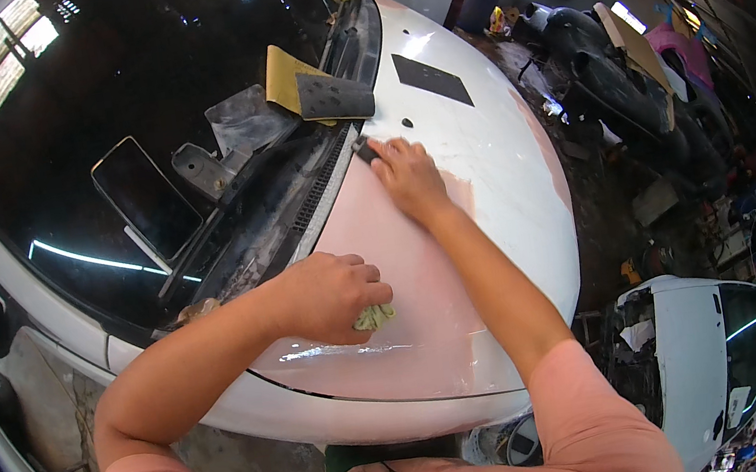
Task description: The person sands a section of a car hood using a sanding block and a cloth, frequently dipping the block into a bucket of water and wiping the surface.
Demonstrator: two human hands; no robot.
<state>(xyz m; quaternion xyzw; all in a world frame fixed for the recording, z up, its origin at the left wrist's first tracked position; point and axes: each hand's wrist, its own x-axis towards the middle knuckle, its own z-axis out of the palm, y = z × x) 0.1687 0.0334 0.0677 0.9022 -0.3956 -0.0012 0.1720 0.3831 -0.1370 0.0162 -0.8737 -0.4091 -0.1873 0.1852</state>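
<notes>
A white car bonnet with a large pink filler patch lies under my arms. My left hand is closed on a crumpled pale green rag, pressed to the wet near part of the pink patch. My right hand reaches farther up and presses a small dark sanding block against the bonnet's rear edge, by the wiper grille. Only the block's end shows past my fingers.
On the dark windscreen lie a yellow sandpaper sheet, a dark sanding sheet and a loose door mirror. A black sheet lies on the bonnet. Scrap parts and another white car stand to the right.
</notes>
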